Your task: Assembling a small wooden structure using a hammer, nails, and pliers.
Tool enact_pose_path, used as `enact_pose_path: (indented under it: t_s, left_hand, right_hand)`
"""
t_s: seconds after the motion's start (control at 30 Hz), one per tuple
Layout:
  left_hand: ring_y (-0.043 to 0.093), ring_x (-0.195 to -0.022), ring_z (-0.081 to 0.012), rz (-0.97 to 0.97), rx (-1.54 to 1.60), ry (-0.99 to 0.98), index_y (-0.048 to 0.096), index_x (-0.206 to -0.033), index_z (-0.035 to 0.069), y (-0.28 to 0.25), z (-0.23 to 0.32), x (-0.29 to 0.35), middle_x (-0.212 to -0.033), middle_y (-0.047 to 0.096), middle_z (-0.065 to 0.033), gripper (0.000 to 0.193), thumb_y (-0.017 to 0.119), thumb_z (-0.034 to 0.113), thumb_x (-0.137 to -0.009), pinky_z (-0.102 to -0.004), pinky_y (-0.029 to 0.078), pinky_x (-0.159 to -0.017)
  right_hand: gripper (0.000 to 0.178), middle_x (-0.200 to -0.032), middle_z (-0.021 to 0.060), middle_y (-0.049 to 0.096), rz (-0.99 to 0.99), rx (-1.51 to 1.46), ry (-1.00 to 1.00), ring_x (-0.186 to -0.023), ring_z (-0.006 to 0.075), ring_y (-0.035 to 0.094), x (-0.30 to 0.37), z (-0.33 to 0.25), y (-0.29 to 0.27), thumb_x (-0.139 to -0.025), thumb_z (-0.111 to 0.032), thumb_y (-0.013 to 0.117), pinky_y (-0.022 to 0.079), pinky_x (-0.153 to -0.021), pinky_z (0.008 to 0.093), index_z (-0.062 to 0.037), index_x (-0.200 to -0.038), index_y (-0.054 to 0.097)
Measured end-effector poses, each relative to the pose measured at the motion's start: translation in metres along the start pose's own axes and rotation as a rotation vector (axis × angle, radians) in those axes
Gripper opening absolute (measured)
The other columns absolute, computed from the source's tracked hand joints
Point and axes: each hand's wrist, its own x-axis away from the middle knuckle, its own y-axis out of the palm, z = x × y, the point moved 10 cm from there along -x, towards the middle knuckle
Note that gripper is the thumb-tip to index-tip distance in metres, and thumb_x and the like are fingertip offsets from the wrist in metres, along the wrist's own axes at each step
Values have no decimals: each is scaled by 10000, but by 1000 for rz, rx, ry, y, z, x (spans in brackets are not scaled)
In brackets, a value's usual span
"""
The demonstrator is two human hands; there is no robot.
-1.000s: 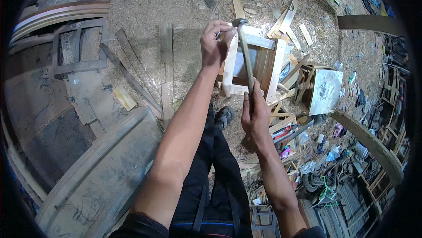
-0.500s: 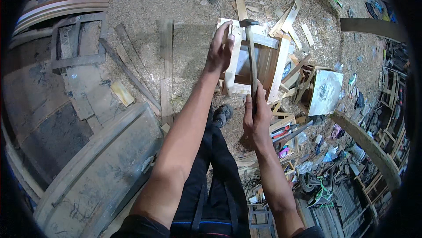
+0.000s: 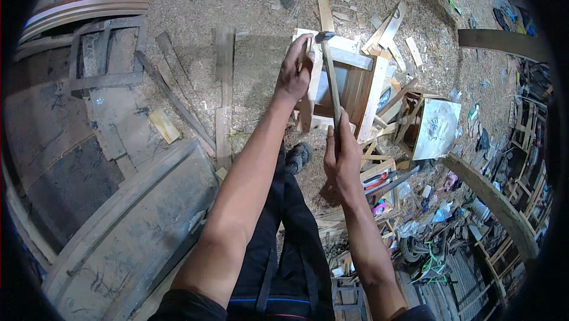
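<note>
My right hand (image 3: pixel 345 158) is wrapped round the lower end of a hammer's long wooden handle (image 3: pixel 333 84). The hammer's dark metal head (image 3: pixel 324 36) is at the far left of a pale wooden box frame (image 3: pixel 372 98), close to my left fingertips. My left hand (image 3: pixel 294 77) grips a pale wooden strip (image 3: pixel 307 110) along the frame's left side, with the thumb on its right. Inside the frame are brown boards and a light panel. The palm side of my left hand is hidden.
Wood offcuts (image 3: pixel 394 24) and a long plank (image 3: pixel 322 1) lie beyond the frame. To the right stands a small box with a pale panel (image 3: pixel 437 128). A red-handled tool (image 3: pixel 379 181) lies nearer. Large old boards (image 3: pixel 130 226) are at the left, and clutter lines the right.
The hammer head has swung left and slightly nearer, toward my left fingertips. My right hand has shifted a little left with it. My left hand stays at the strip.
</note>
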Motion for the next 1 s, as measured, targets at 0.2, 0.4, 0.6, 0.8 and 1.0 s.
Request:
enact_pose_path:
  t_s: [0.2,0.4,0.6,0.8,1.0]
  left_hand:
    - [523,-1279,-349,5,-47,-79,490,-1366,14,3,9,3,-1323,568,-219,434,482,220,-983,-392,389,-1080]
    - [522,-1280,-336,15,-28,-74,485,-1370,7,1,3,4,-1331,567,-215,451,476,254,-993,-395,388,-1082]
    - [544,-1251,-344,-1,-13,-49,481,-1365,-7,1,4,6,-1321,567,-230,458,474,265,-997,-397,394,-1075]
    - [547,-1243,-357,63,-64,-26,489,-1355,-2,0,12,7,-1300,578,-223,438,464,169,-952,-394,405,-1068]
    - [536,-1258,-349,21,10,-52,489,-1361,-11,7,7,2,-1314,570,-235,459,467,222,-966,-390,398,-1074]
  right_hand:
    - [536,-1006,295,652,76,-42,0,-860,406,682,9,2,-8,-949,-9,581,534,-745,430,38,-1449,396]
    - [538,-931,284,652,154,-57,-110,-792,410,672,12,-3,-14,-933,4,597,525,-699,421,16,-1443,428]
    - [554,-918,274,654,41,59,24,-773,389,677,3,11,-3,-923,29,594,529,-693,405,3,-1450,426]
    - [504,-921,270,636,-26,-34,152,-699,279,632,8,19,13,-972,-39,567,505,-666,330,-2,-1452,420]
    - [518,-914,271,650,229,15,-183,-758,346,679,10,-11,-13,-954,-9,567,518,-662,375,1,-1449,416]
